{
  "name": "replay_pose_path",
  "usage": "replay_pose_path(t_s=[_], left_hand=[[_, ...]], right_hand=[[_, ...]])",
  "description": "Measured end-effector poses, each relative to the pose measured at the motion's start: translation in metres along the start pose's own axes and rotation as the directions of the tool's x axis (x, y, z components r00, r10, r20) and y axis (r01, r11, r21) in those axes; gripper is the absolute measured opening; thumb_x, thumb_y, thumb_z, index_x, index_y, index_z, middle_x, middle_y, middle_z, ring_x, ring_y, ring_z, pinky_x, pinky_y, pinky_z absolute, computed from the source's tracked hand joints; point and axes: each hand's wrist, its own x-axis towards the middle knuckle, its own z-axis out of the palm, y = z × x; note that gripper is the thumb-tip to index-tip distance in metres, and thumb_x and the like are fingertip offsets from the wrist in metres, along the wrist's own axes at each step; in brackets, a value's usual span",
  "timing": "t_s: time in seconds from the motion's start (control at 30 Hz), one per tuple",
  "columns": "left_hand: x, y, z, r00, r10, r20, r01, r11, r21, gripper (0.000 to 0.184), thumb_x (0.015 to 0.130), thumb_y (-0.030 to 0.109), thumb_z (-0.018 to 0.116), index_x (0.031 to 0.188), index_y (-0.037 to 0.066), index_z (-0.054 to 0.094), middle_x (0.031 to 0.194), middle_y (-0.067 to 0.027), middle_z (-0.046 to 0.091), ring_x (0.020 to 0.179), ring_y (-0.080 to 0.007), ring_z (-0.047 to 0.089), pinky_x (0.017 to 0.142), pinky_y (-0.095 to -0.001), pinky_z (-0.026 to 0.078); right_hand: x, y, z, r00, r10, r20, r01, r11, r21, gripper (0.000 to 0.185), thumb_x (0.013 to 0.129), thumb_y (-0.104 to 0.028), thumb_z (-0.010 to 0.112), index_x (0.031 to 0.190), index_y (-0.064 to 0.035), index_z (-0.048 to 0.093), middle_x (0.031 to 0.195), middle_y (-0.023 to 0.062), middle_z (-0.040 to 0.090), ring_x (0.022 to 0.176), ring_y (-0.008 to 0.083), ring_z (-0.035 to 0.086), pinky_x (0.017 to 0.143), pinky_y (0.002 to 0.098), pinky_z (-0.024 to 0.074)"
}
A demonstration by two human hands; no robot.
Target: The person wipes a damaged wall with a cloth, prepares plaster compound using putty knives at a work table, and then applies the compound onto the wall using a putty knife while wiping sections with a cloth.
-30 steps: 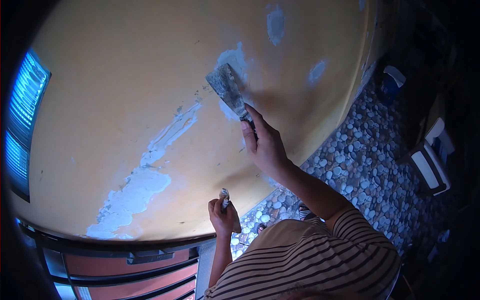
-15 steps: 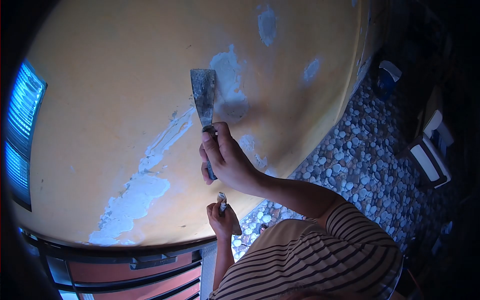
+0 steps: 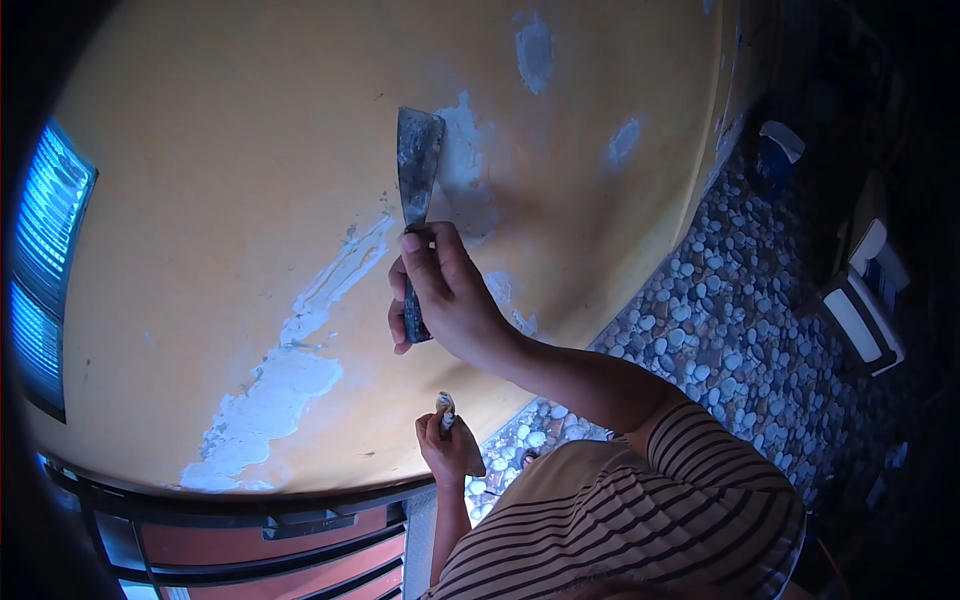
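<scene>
My right hand (image 3: 455, 290) is closed round the dark handle of a putty knife (image 3: 419, 160), whose broad, smeared metal blade points up. The blade overlaps the left edge of a whitish filler patch (image 3: 463, 150) on the yellow wall (image 3: 230, 180); whether it touches the wall I cannot tell. Lower down, my left hand (image 3: 444, 450) is closed round a putty-smeared tool (image 3: 446, 404) with a flat brownish part showing behind the fingers. Its exact kind is partly hidden. A long streak of filler (image 3: 270, 390) runs diagonally down the wall to the left.
Smaller filler spots (image 3: 535, 55) dot the wall. A lit louvred window (image 3: 45, 270) is at the left, and a dark-framed reddish shelf or cabinet (image 3: 270, 545) at the bottom. On the pebble-patterned floor (image 3: 700, 330) stand a white-and-dark box-like object (image 3: 855, 325) and a blue container (image 3: 775, 165).
My right hand and the putty knife have moved up the wall, the blade shifting slightly right over the filler patch. My left hand has dropped very slightly.
</scene>
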Motion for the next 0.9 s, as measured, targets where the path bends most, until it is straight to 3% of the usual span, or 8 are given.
replay_pose_path(t_s=[0.03,0.17,0.33,0.47,0.57,0.73,0.9], left_hand=[[0.000,0.002,-0.001,1.000,-0.004,-0.003,0.004,1.000,0.007,0.027,0.083,0.000,0.070,0.109,-0.002,0.069,0.105,-0.0169,0.060,0.095,-0.0330,0.063,0.084,-0.0417,0.053],[0.000,0.002,0.002,1.000,0.007,-0.001,-0.007,1.000,0.009,0.029,0.082,0.000,0.069,0.110,-0.002,0.068,0.107,-0.0171,0.060,0.098,-0.0343,0.063,0.087,-0.0418,0.054],[0.002,0.000,0.001,1.000,0.015,0.020,-0.015,0.999,0.034,0.029,0.081,0.000,0.070,0.110,-0.002,0.067,0.107,-0.0174,0.060,0.098,-0.0350,0.063,0.087,-0.0424,0.053],[0.002,-0.004,0.008,1.000,0.002,0.018,-0.002,1.000,0.010,0.030,0.082,0.000,0.069,0.112,-0.001,0.067,0.107,-0.0177,0.060,0.098,-0.0351,0.063,0.087,-0.0423,0.054],[0.003,-0.002,0.009,1.000,0.002,0.031,-0.003,1.000,0.013,0.030,0.082,0.000,0.068,0.112,-0.001,0.068,0.107,-0.0176,0.061,0.098,-0.0348,0.063,0.087,-0.0420,0.054],[0.004,0.002,0.008,1.000,-0.013,0.003,0.013,1.000,-0.007,0.029,0.082,0.000,0.068,0.111,-0.001,0.069,0.107,-0.0173,0.061,0.098,-0.0340,0.063,0.086,-0.0414,0.054],[-0.003,-0.004,0.006,0.999,-0.041,-0.015,0.041,0.999,-0.024,0.030,0.083,0.000,0.069,0.113,0.000,0.069,0.108,-0.0175,0.061,0.098,-0.0337,0.064,0.087,-0.0412,0.054]], right_hand=[[0.005,-0.002,-0.003,1.000,-0.020,-0.005,0.020,1.000,-0.005,0.027,0.113,-0.035,0.037,0.116,-0.0081,0.033,0.089,0.0074,0.050,0.054,0.0197,0.063,0.045,0.0351,0.0513],[-0.010,0.016,0.009,0.995,0.043,0.094,-0.045,0.999,0.018,0.026,0.113,-0.035,0.037,0.116,-0.0093,0.034,0.089,0.0076,0.051,0.053,0.0201,0.062,0.045,0.0361,0.0525],[0.008,-0.013,-0.005,1.000,-0.005,-0.021,0.006,0.999,0.044,0.026,0.113,-0.035,0.038,0.115,-0.0098,0.034,0.088,0.0076,0.051,0.056,0.0192,0.063,0.048,0.0367,0.0567],[-0.010,0.005,-0.001,0.994,0.026,0.104,-0.027,1.000,0.004,0.027,0.113,-0.036,0.040,0.114,-0.0101,0.033,0.088,0.0076,0.050,0.055,0.0190,0.063,0.047,0.0366,0.0558],[0.003,-0.011,-0.009,0.999,0.017,0.036,-0.017,1.000,0.000,0.028,0.113,-0.037,0.040,0.118,-0.0098,0.036,0.088,0.0069,0.051,0.054,0.0186,0.062,0.046,0.0360,0.0551],[-0.005,-0.046,-0.056,0.987,-0.130,-0.097,0.102,0.961,-0.256,0.032,0.113,-0.036,0.041,0.124,-0.0071,0.047,0.082,0.0024,0.051,0.049,0.0103,0.052,0.041,0.0275,0.0436],[-0.036,-0.017,-0.146,0.962,-0.110,-0.250,-0.035,0.857,-0.514,0.026,0.112,-0.030,0.048,0.120,-0.0064,0.053,0.074,0.0006,0.052,0.053,0.0079,0.051,0.045,0.0273,0.0400]])
